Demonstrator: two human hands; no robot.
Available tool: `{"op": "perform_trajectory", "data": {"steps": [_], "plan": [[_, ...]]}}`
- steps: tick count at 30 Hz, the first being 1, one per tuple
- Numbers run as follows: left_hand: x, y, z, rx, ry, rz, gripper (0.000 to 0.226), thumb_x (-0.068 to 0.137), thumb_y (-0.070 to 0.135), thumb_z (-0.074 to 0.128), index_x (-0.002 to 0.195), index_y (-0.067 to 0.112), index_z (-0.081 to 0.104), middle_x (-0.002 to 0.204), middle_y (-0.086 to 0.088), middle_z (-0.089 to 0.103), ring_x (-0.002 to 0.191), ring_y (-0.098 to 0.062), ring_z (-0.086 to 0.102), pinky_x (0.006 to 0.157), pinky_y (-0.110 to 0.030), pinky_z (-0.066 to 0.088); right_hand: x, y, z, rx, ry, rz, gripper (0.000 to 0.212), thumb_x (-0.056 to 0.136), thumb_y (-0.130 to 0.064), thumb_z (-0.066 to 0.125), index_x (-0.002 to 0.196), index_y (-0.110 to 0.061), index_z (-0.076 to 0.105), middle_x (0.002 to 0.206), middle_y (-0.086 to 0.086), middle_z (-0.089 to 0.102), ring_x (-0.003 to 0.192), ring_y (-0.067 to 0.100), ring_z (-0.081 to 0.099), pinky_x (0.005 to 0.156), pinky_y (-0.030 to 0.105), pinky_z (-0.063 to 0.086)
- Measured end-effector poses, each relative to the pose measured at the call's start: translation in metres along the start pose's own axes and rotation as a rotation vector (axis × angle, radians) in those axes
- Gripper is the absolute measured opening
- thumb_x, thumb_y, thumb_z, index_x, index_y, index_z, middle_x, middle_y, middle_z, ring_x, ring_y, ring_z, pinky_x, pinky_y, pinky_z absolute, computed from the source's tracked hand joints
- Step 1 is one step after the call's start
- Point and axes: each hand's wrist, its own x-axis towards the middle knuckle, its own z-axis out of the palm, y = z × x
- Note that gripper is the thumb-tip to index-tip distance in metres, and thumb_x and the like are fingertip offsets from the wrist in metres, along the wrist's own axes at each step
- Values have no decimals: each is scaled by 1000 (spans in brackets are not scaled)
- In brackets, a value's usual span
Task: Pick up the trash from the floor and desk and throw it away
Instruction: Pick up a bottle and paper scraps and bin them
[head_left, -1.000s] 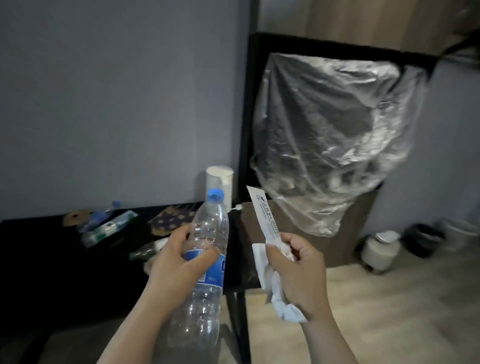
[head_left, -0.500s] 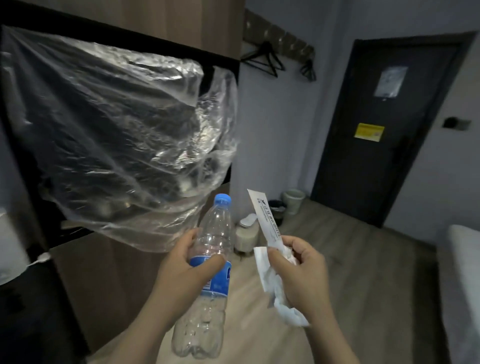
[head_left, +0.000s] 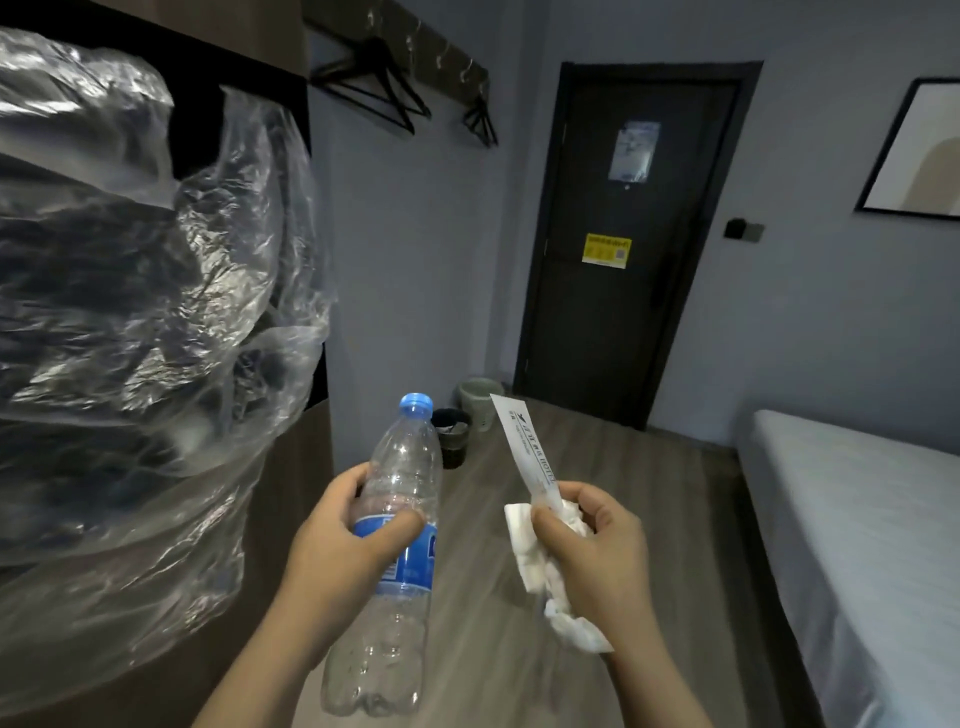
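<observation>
My left hand (head_left: 343, 540) is shut around the middle of an empty clear plastic bottle (head_left: 395, 613) with a blue cap and blue label, held upright in front of me. My right hand (head_left: 597, 551) is shut on a crumpled white tissue (head_left: 530, 551) together with a long white paper wrapper (head_left: 524, 441) that sticks up from my fingers. A dark waste bin (head_left: 451, 434) and a pale green bin (head_left: 480, 397) stand on the floor by the wall, beyond the bottle's cap.
A large clear plastic sheet (head_left: 130, 312) drapes over a dark unit on the left. A dark door (head_left: 623, 249) is ahead, hangers (head_left: 379, 88) on the wall beside it. A bed (head_left: 857, 545) runs along the right. Wooden floor (head_left: 597, 467) lies between.
The view has swung right from the desk and plastic-covered unit toward the door, bins and bed. Both hands keep the same grip on the bottle and the paper.
</observation>
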Motion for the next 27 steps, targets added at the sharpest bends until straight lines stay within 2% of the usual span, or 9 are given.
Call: {"op": "perform_trajectory", "data": {"steps": [5,9,13,15,18,21,23,25,27], "plan": [[106,-11,0,17,-5,10,47,54,43,68,100,46,57,89,30,66,77,6,65,67,-22,46,78,7,39,1,65,48,14,80,-10,64,77,-22,71,64,11,63,48,23,55,47,29,43],[168,-35,13,42,-7,-31,58,54,43,68,111,40,57,91,19,69,77,7,64,63,-17,44,137,20,54,9,85,93,16,81,-7,64,73,-20,70,54,-1,60,40,16,52,39,26,42],[236,-56,39,52,-35,-46,64,61,43,75,121,36,55,103,12,66,85,-1,65,66,-20,47,207,44,59,23,106,120,12,80,-7,63,76,-17,70,61,8,61,43,24,51,44,30,43],[272,-65,58,73,-27,-37,54,70,34,78,118,38,54,100,15,65,78,8,63,63,-16,44,247,59,61,41,98,140,10,78,-8,63,77,-15,69,62,13,62,43,26,50,45,32,42],[327,-70,91,121,3,-22,50,71,29,76,113,41,51,94,20,63,74,17,58,59,-12,40,312,78,57,-9,112,113,10,73,-12,65,78,-17,71,69,19,64,51,27,55,49,34,45],[381,-64,125,132,8,-45,48,62,38,75,103,46,51,84,26,65,73,17,58,61,-12,39,384,87,46,-78,124,92,17,75,-8,65,75,-24,72,68,5,69,55,21,63,49,32,50],[416,-60,146,138,15,-34,44,63,37,75,99,45,50,79,37,63,72,23,54,64,-12,37,429,87,39,-127,118,68,19,75,-12,67,76,-30,71,72,-4,71,65,13,68,60,33,54],[450,-60,166,131,34,-35,50,72,29,77,110,42,48,80,31,63,70,29,50,64,-10,35,470,90,33,-138,114,49,19,74,-14,68,76,-32,71,74,-7,71,68,9,68,65,32,55],[479,-64,186,113,20,-59,55,69,33,78,113,41,48,83,24,65,72,24,55,63,-10,37,505,98,28,-150,120,57,18,74,-14,68,76,-32,71,73,-8,71,67,7,67,66,33,55]]}}
